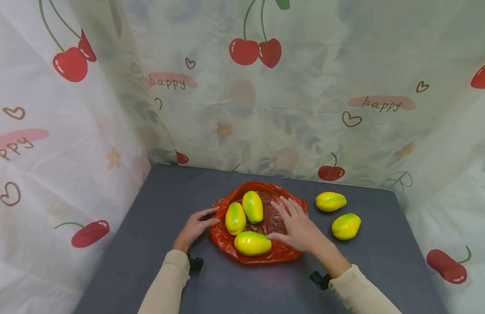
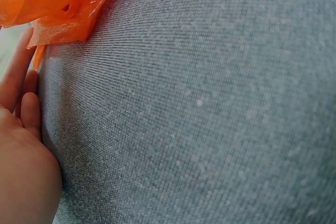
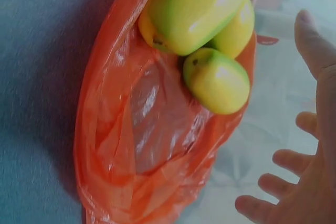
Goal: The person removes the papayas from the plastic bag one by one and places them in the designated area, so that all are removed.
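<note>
A red plastic bag point(image 1: 281, 253) lies spread wide on the table, its mouth facing up. Inside, toward its left side, sit three glossy yellow-green fruits that look like papayas or mangoes: one at the front point(image 1: 252, 244), one at the left point(image 1: 235, 219) and one behind point(image 1: 252, 207). My left hand point(image 1: 192, 227) touches the bag's left rim with fingers and thumb extended. Over the bag's right part hovers my right hand point(image 1: 301, 229), fingers spread, holding nothing; its thumb appears near the front fruit. The right wrist view shows this hand point(image 3: 299, 177) apart from the fruits.
Two more such fruits lie on the dark grey table point(image 1: 179, 187) to the right of the bag, one farther back point(image 1: 331, 202) and one nearer point(image 1: 346, 226). A pale curtain point(image 1: 289, 122) with printed cherries hangs behind the table and at both sides.
</note>
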The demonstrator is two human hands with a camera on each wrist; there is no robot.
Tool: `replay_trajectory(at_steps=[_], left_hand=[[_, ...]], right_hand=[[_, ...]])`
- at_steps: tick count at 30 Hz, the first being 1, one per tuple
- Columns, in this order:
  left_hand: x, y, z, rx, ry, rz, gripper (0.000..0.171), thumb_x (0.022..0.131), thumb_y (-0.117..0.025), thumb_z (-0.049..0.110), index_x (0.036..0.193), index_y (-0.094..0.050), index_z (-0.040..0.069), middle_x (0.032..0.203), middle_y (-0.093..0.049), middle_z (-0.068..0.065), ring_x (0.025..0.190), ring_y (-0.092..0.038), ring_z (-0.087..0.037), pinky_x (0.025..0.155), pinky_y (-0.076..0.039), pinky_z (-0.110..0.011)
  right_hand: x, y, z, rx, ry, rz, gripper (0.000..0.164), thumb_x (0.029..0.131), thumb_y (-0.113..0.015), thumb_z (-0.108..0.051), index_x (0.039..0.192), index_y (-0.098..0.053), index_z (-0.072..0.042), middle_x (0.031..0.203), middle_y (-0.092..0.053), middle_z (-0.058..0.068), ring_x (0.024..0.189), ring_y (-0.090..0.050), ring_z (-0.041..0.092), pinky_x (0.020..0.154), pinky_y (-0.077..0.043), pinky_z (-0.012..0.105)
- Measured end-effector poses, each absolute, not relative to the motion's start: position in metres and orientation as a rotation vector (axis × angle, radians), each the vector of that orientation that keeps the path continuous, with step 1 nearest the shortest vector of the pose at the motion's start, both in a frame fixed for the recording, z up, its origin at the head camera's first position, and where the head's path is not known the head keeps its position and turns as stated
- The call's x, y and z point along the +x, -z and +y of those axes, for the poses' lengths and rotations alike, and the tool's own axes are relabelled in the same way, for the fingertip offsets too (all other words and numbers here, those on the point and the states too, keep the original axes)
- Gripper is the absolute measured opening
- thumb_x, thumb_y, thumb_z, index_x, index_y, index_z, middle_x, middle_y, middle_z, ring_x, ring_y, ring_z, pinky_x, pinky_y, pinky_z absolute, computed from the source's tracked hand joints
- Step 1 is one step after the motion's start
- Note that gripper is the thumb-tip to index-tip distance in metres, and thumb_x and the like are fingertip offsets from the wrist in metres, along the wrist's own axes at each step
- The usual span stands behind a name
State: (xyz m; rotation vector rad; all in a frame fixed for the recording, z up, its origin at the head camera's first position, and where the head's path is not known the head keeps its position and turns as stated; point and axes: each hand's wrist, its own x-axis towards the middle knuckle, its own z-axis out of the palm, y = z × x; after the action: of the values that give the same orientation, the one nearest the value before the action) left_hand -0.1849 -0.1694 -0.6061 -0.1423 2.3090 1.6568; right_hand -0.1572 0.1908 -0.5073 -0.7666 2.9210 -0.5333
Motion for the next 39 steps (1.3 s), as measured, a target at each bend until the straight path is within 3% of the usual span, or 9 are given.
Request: replay_trajectory(at_steps=[7, 19, 33, 39], left_hand=[[-0.185, 0.606, -0.171, -0.126, -1.670, 2.304, 0.050, 0.090, -0.075, 0.046, 0.138, -0.064, 0.035, 0.159, -0.048, -0.004, 0.151, -0.037, -0.034, 0.124, -0.025, -0.063], [-0.188, 0.609, -0.170, -0.146, -1.674, 2.298, 0.051, 0.088, -0.077, 0.046, 0.137, -0.065, 0.037, 0.157, -0.050, -0.002, 0.151, -0.038, -0.032, 0.125, -0.026, -0.060], [-0.187, 0.609, -0.170, -0.156, -1.678, 2.293, 0.051, 0.088, -0.077, 0.047, 0.136, -0.065, 0.037, 0.157, -0.050, -0.002, 0.151, -0.038, -0.032, 0.125, -0.026, -0.061], [-0.187, 0.609, -0.170, -0.152, -1.671, 2.300, 0.050, 0.089, -0.076, 0.047, 0.137, -0.065, 0.037, 0.158, -0.048, -0.003, 0.151, -0.038, -0.032, 0.125, -0.026, -0.061]], right_hand=[[-0.156, 0.512, 0.176, -0.804, 0.601, 2.834, 0.099, 0.084, -0.067, -0.070, 0.163, -0.024, -0.029, 0.168, -0.024, 0.009, 0.152, -0.030, 0.038, 0.113, -0.045, 0.060], [-0.147, 0.533, 0.153, -0.797, 0.736, 2.731, 0.092, 0.084, -0.077, -0.057, 0.158, -0.036, -0.023, 0.163, -0.034, 0.011, 0.147, -0.038, 0.035, 0.114, -0.043, 0.059], [-0.138, 0.550, 0.134, -0.858, 0.813, 2.653, 0.080, 0.086, -0.078, -0.051, 0.153, -0.046, -0.021, 0.151, -0.046, 0.004, 0.132, -0.048, 0.025, 0.109, -0.049, 0.052], [-0.136, 0.553, 0.133, -0.884, 0.772, 2.644, 0.074, 0.089, -0.078, -0.042, 0.152, -0.047, -0.019, 0.151, -0.046, 0.005, 0.133, -0.049, 0.025, 0.110, -0.050, 0.048]])
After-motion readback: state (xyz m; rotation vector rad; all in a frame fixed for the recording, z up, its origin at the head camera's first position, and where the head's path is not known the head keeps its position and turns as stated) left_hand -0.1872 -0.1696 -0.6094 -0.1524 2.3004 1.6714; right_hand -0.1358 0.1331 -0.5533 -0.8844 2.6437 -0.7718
